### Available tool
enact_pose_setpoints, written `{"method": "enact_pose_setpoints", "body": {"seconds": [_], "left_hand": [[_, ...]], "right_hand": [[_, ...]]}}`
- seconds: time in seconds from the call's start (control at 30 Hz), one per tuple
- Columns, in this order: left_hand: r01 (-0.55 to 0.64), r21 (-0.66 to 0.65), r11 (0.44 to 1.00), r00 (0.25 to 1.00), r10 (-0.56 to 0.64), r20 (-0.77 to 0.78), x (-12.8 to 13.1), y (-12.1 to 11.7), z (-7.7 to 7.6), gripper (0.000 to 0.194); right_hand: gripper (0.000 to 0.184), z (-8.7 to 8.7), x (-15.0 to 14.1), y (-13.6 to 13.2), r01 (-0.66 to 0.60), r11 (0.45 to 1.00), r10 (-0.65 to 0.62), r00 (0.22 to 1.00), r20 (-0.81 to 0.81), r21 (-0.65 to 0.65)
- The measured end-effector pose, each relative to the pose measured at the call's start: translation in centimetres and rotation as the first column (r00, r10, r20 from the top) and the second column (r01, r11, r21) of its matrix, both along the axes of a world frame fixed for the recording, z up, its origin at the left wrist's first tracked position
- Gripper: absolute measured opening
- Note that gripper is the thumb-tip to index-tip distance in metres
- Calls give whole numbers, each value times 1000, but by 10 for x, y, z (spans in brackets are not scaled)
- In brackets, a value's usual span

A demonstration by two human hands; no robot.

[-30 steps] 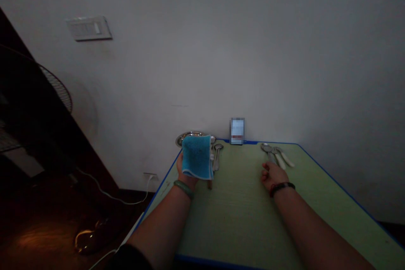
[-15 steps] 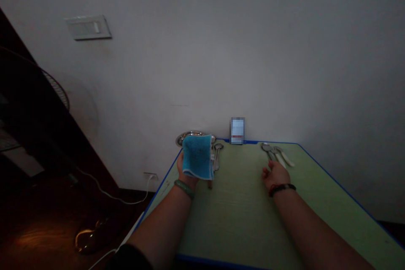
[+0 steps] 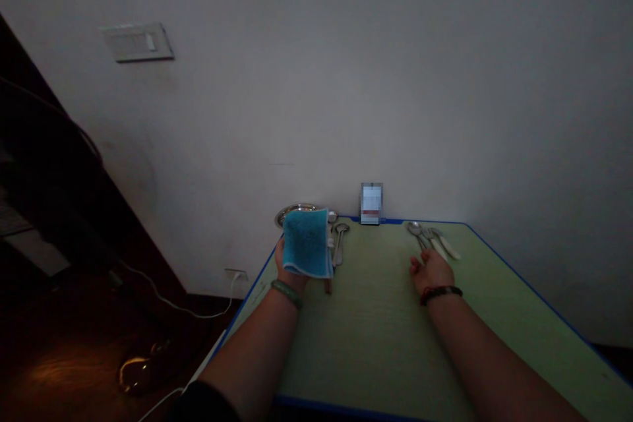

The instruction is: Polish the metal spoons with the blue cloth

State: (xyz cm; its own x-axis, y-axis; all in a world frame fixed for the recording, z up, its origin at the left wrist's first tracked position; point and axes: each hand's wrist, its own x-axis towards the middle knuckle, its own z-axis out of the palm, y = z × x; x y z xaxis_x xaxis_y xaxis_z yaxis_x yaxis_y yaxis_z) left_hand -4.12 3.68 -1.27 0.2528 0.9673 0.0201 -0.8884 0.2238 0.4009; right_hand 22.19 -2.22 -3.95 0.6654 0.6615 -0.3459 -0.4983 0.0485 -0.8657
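Observation:
My left hand (image 3: pixel 291 277) is closed on a folded light-blue cloth (image 3: pixel 307 244) with a pale edge, held above the left side of the table. The cloth hides most of its fingers. On the right side, my right hand (image 3: pixel 434 273) has curled fingers closed at the handle of a metal spoon (image 3: pixel 414 229), whose bowl points away toward the wall. Right beside that spoon lie a fork (image 3: pixel 428 233) and another utensil with a pale handle (image 3: pixel 448 246). More metal spoons (image 3: pixel 339 244) rest just right of the cloth, partly covered by it.
A round shiny metal plate (image 3: pixel 287 212) sits at the table's back left corner, behind the cloth. A phone (image 3: pixel 370 203) leans upright against the wall. The green table (image 3: pixel 376 343) has a blue rim. A white cable (image 3: pixel 198 316) runs to a wall socket (image 3: pixel 235 273) at left.
The cloth in my left hand has tilted slightly and shifted a little left. The spoon by my right hand has moved very slightly; that hand stays nearly in place.

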Motion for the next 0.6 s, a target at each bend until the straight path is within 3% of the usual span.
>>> {"method": "enact_pose_setpoints", "body": {"seconds": [0.2,0.37,0.47,0.6], "left_hand": [[-90,-42,995,995,88,-39,-4,3,2,39],[-122,-27,992,992,121,-39,-6,4,1,36],[-137,-43,990,989,135,-55,-5,2,2,38],[-175,-100,980,982,166,-90,-3,-1,5,35]], "right_hand": [[20,7,-5,-3,67,998,-68,996,-62,-21],[54,7,-11,-5,66,998,-66,997,26,4],[61,1,-16,-5,26,1000,-24,980,200,-5],[56,-4,-29,-1,-107,994,84,863,499,18]]}}
